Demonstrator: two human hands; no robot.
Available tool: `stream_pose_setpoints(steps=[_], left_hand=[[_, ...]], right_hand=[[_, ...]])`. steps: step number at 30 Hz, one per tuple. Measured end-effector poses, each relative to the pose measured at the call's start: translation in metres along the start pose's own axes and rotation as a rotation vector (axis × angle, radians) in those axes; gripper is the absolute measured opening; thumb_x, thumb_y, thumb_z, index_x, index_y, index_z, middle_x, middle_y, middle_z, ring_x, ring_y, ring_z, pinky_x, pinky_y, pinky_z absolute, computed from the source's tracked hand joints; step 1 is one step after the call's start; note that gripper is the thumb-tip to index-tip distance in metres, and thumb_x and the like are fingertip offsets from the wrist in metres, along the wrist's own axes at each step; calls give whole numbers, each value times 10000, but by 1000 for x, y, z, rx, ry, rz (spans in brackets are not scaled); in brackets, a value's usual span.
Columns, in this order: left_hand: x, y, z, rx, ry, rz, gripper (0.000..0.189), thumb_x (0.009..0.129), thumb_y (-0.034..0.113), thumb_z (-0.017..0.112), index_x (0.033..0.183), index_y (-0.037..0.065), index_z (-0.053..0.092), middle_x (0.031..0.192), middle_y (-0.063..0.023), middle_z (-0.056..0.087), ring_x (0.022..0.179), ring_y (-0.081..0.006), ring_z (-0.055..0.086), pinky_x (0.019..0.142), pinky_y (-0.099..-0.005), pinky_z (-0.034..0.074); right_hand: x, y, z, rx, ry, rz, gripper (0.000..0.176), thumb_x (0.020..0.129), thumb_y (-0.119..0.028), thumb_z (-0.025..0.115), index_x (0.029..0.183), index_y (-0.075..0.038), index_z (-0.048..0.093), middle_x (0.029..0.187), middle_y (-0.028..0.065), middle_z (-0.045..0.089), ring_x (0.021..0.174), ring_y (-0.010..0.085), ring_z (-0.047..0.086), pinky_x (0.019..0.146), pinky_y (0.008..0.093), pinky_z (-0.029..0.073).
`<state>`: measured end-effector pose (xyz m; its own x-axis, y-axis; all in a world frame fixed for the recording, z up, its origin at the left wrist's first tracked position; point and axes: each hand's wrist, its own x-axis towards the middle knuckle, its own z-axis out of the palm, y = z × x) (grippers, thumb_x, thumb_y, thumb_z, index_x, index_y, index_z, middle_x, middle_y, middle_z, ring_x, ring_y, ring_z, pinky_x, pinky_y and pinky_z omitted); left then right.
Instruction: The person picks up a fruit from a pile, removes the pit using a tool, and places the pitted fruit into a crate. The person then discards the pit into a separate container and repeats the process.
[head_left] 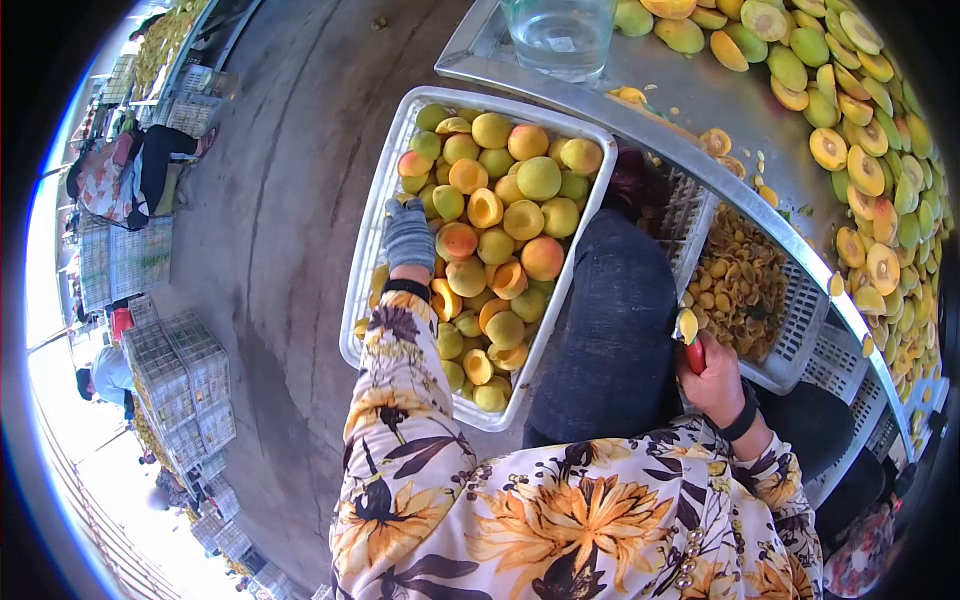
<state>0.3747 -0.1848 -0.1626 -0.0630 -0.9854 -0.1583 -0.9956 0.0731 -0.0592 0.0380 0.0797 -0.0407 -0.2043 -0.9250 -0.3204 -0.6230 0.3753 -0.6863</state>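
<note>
Right hand (712,382) fisted around the red handle of a knife (694,356), with a yellow fruit piece (686,324) at the blade, held over the lap just beside the pit basket (800,330). Gloved left hand (408,236) lies fingers-down on the whole fruit (520,215) in the white crate (368,250); whether it has closed on one cannot be told. Judged best: take a top-layer fruit near the crate's left wall, lift it straight up over the rim, and keep the blade turned away from the knee (610,330). Room is tight between crate, knee and the metal table (740,110) edge; open floor (290,200) lies to the left.
</note>
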Motion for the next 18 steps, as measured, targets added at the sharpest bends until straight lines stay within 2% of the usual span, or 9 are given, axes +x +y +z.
stream_pose_setpoints(steps=[2,4,7,8,11,13,15,17,18], left_hand=[[-2,-8,9,19,72,18,272,772,157,574,1026,64,548,1189,-173,458,974,-338,527,797,-380,450],[2,-29,10,-242,85,20,332,755,142,592,1077,84,540,1159,-160,485,986,-326,527,797,-362,453],[19,-32,13,-237,14,5,309,747,118,580,1051,72,543,1159,-158,489,979,-319,535,802,-354,453],[30,-25,11,-146,-66,26,273,750,95,551,1020,62,553,1129,-175,507,950,-322,550,793,-360,458],[38,-20,14,19,-33,48,237,759,87,518,990,66,567,1120,-185,515,911,-338,561,775,-382,463],[47,-15,-1,97,-93,69,252,777,136,530,1021,83,566,1097,-194,531,922,-344,560,771,-404,462],[35,-3,-23,-228,3,-103,309,778,204,566,1067,94,550,1069,-197,553,943,-347,555,788,-403,457],[28,12,-15,-368,-36,-95,373,757,259,619,1085,99,546,1005,-194,585,929,-349,559,787,-400,454],[17,26,-13,-418,-104,-9,383,743,262,639,1077,97,552,991,-193,591,914,-351,562,780,-401,454]], right_hand=[[1,4,2,19,17,-5,192,685,-84,580,850,-14,513,606,208,526,579,396,543,510,399,425],[0,4,4,37,19,-5,186,685,-84,580,843,-13,513,606,209,523,577,395,543,509,397,424],[0,2,2,30,-13,19,173,686,-79,576,835,-16,515,607,209,522,581,398,541,514,393,425],[1,2,1,28,-28,27,171,685,-75,575,835,-18,515,607,208,524,586,398,541,518,390,427],[2,-4,-4,16,-22,-35,165,689,-74,579,832,-20,515,607,205,527,597,394,545,524,383,432],[-1,-4,-8,9,9,-75,163,694,-77,585,830,-21,515,608,205,528,604,391,549,528,379,434],[-5,-2,-10,52,3,-30,159,702,-92,600,815,-24,511,615,206,530,619,389,554,531,376,436],[-9,5,-6,67,-16,26,165,709,-105,611,815,-26,512,619,204,532,620,390,552,531,377,436],[-10,7,-4,55,-21,11,168,707,-102,611,821,-25,515,616,201,533,614,390,551,527,377,435]])
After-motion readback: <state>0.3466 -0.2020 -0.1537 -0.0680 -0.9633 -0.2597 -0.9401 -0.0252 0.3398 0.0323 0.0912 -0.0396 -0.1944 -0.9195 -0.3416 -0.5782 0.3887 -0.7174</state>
